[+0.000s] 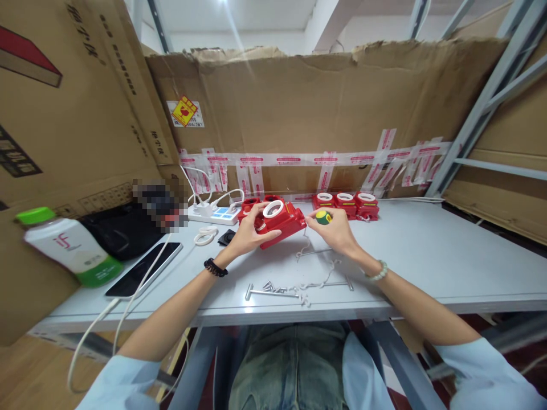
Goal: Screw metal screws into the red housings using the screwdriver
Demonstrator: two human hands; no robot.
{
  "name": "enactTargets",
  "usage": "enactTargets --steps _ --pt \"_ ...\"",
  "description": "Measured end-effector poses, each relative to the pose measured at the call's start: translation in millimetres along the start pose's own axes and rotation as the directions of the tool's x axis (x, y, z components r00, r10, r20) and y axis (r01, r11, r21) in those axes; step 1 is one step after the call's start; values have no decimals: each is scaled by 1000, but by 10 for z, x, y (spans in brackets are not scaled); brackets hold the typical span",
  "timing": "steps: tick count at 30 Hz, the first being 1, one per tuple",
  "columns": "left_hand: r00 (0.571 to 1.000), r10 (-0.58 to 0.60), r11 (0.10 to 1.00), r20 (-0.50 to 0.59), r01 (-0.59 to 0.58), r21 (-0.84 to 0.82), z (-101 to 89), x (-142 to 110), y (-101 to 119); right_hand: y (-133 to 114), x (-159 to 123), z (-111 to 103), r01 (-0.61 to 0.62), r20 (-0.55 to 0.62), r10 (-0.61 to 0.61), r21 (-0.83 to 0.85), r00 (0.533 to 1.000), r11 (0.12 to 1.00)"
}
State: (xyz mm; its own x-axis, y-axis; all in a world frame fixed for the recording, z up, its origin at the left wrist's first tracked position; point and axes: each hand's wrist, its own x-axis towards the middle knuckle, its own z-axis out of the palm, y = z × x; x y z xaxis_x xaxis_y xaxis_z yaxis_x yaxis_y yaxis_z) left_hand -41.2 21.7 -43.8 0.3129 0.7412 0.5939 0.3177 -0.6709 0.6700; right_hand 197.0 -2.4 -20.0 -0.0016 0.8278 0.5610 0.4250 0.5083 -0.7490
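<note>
My left hand (pixel 248 230) grips a red box-like housing (pixel 288 219) with a white ring on its top, tilted above the table. Closed around a screwdriver (pixel 323 217) with a green and yellow handle, my right hand (pixel 342 232) is at the housing's right end. Its fingertips are close to that end; whether the screwdriver tip touches a screw cannot be made out. Below lie a metal T-shaped bar (pixel 273 293), small screws (pixel 269 286) and a thin white chain or cord (pixel 327 279). More red housings (pixel 250 203) sit partly hidden behind my left hand.
Three red housings with white rings (pixel 345 197) stand at the back right. Leftward are a power strip (pixel 217 215), white rings (pixel 205 235), a black square piece (pixel 227 237), a phone (pixel 145 270) and a bottle (pixel 70 247). Cardboard (pixel 299 102) walls the back.
</note>
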Motion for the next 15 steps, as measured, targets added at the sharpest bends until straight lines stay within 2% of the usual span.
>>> enactTargets --steps 9,15 --pt "1000 3 1000 4 -3 2 -13 3 -1 42 92 -93 -14 153 15 -8 988 1000" --pt "999 46 998 29 -47 41 -35 4 15 66 145 -166 57 304 -37 -57 952 997"
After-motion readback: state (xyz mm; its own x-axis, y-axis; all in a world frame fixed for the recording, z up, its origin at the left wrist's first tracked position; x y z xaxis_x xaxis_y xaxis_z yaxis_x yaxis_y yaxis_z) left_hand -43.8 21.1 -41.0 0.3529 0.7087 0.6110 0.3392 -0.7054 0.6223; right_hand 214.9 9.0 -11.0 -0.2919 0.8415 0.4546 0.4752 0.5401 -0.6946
